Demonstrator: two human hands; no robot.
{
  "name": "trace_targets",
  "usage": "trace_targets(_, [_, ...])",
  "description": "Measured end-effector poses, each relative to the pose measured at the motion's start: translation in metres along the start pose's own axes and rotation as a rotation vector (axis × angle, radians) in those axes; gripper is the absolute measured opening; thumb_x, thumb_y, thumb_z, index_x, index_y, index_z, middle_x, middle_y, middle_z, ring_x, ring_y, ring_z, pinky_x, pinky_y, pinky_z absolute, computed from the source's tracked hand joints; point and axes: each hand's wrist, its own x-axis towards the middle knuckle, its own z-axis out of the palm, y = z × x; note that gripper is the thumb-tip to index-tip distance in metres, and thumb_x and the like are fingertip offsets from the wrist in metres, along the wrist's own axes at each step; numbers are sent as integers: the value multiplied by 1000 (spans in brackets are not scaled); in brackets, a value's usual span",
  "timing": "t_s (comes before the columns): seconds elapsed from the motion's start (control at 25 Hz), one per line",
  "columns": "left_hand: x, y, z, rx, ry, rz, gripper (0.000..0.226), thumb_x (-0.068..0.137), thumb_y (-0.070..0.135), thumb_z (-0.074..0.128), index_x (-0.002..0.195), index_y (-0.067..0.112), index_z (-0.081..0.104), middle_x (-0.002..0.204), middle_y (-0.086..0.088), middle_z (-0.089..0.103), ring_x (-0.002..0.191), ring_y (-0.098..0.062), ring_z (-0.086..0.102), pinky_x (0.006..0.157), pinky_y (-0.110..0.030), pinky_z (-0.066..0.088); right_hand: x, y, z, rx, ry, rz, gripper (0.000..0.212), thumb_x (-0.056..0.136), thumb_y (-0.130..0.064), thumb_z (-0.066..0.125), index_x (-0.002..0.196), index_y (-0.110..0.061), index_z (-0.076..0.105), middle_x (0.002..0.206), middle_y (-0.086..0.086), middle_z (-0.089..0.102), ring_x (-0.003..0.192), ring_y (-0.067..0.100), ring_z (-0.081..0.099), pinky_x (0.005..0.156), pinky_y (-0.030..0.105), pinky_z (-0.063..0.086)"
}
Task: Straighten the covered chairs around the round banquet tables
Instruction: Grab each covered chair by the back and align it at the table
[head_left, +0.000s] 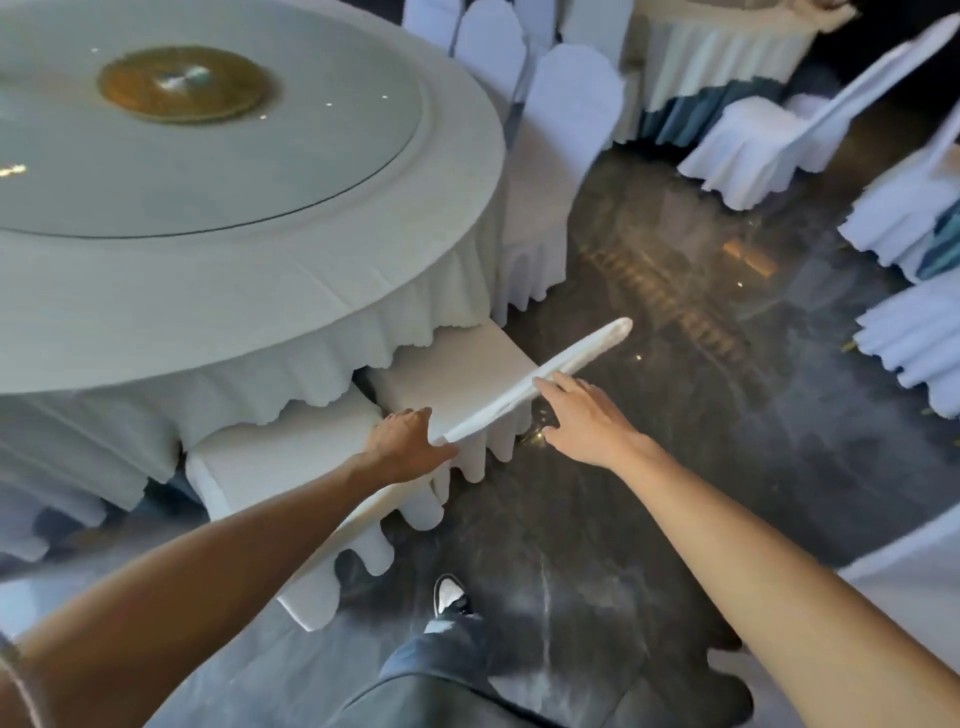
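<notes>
A: Locating the covered chair (457, 374): where is it relative to the hands?

B: Its seat sits tucked at the edge of the round bench (322, 291). The backrest top edge runs between both hands. The left hand (405, 441) grips the near end of that edge, fingers curled over it. The right hand (582, 415) rests on the edge with fingers straight and slightly apart.

A: Count?

B: Two chairs at this bench edge; the second chair (291, 457) stands just beside it, under the left forearm.

A: Orientation?

B: Backrest edge long axis runs lower left to upper right; the seat faces the bench.
</notes>
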Motion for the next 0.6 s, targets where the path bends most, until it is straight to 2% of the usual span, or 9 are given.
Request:
trace_targets(0.16, [35,7,10,-28,-52,-105,74,79,67,63,132,16,52,119,-4,64,103,-24,62,84,-39,55,54,22,7,-32,-66,-111,71,88,-26,62,149,-15,28,151,13,32,136,33,34,111,46,32])
trace_targets(0.28, [45,9,15,-43,-87,-177,67,69,66,70,119,23,58,108,2,67,91,-19,63,78,-39,56,82,37,20,-107,-138,-207,68,86,-26,62,146,-17,32,142,9,40,131,31,38,112,49,29])
trace_targets(0.4, [41,8,25,-28,-116,-288,57,67,53,75,111,22,57,98,1,66,83,-20,64,68,-33,53,101,49,31,-193,-236,-290,61,86,-25,60,143,-20,39,140,3,46,132,26,38,117,52,16])
trace_targets(0.44, [40,8,30,-4,-126,-320,52,69,47,76,108,20,57,95,0,65,81,-21,63,65,-32,50,108,53,33,-223,-261,-326,58,86,-24,59,141,-21,41,138,2,49,131,26,39,117,52,16])
trace_targets(0.52, [39,10,39,41,-139,-385,41,75,36,74,107,15,58,95,-2,65,80,-22,64,63,-31,47,126,58,36,-282,-290,-413,50,85,-21,59,133,-21,47,130,2,55,123,27,47,110,48,29])
trace_targets(0.6, [35,19,48,137,-146,-438,33,79,23,67,110,14,58,102,-5,66,87,-24,65,66,-32,44,141,61,38,-352,-291,-503,37,83,-17,58,119,-18,51,118,6,61,110,29,55,92,43,41])
